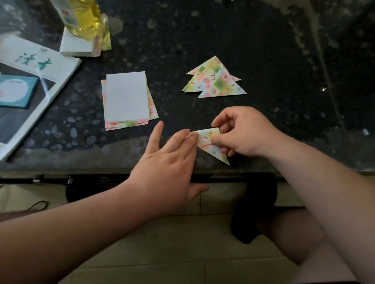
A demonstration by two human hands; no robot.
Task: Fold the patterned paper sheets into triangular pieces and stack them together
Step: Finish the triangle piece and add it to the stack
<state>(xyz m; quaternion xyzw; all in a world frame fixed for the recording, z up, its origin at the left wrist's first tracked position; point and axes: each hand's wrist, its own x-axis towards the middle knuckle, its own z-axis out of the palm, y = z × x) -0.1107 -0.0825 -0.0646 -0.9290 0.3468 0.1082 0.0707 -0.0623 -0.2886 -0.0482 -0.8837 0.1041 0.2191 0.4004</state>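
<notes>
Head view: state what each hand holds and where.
The right hand pinches the half-folded paper piece by its right edge; the left hand only presses its left corner with straight fingers.

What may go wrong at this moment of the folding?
The half-folded piece lies near the table front edge; its tip could slip off if the right hand lets go. The left hand presses only one end, so the crease might come out crooked. The folded triangles lie fanned, so the stack may slide apart.
</notes>
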